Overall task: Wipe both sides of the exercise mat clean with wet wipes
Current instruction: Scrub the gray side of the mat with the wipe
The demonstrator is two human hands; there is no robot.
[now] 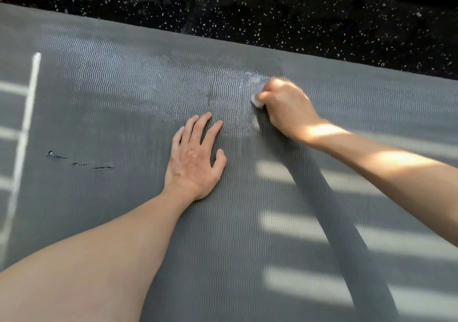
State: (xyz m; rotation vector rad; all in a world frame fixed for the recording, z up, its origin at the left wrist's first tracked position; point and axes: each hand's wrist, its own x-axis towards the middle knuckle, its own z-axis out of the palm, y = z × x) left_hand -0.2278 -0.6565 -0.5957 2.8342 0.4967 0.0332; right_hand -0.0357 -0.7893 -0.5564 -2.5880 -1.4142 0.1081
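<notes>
Lying on black speckled floor (272, 11), grey ribbed exercise mat (124, 86), left grip (193, 163) released flat, right grip (287, 108) grasping wet wipe (256, 101)

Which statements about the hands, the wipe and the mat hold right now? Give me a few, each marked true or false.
1. The right hand grips a white wet wipe against the mat. True.
2. The left hand is lifted clear of the mat. False: it rests flat on it, fingers spread.
3. A wet sheen shows on the mat beside the wipe. True.
4. The mat's surface is undamaged. False: small tears show beyond the left hand, towards the white lines.
5. The mat lies on a plain white floor. False: the floor past its far edge is black with pale specks.
</notes>
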